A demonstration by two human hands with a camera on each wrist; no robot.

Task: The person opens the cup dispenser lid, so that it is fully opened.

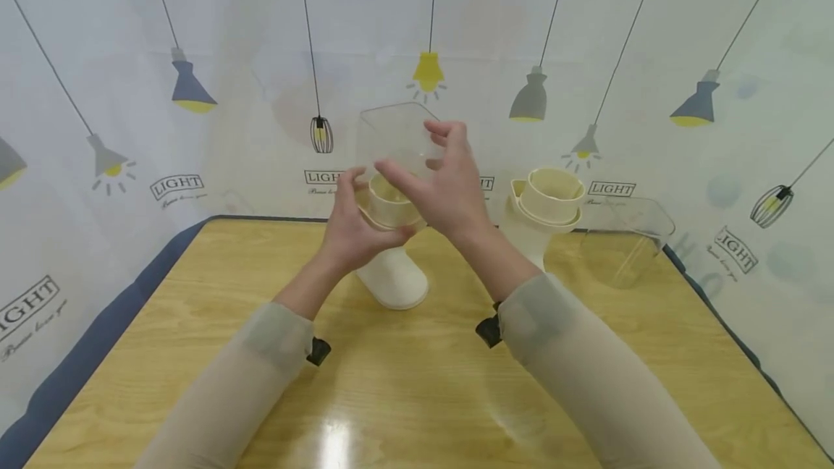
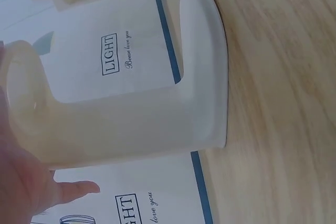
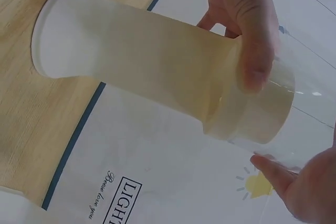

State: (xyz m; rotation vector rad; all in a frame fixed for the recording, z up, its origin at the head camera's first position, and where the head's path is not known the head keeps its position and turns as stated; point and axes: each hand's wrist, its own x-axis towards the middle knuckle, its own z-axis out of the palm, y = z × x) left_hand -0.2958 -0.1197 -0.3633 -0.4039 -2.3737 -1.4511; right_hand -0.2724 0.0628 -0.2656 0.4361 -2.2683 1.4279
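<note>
A cream plastic dispenser stand (image 1: 394,282) with a wide foot and a round collar (image 1: 389,212) rises from the table in front of me. My left hand (image 1: 355,231) grips the collar, its thumb across the near side. In the right wrist view that thumb (image 3: 257,66) presses along the collar's side. Above the collar sits a clear plastic container (image 1: 391,129), its lower end around the upper ring. My right hand (image 1: 452,190) holds this container from the right, thumb on the near side and fingers spread over the far side. In the left wrist view the stand's column (image 2: 126,129) shows beside the left hand.
To the right stands a second cream dispenser stand (image 1: 552,201), partly behind my right forearm. Beside it a clear container (image 1: 625,248) rests near the table's far right corner. The wooden table (image 1: 404,396) backs onto a white lamp-print curtain (image 1: 247,78).
</note>
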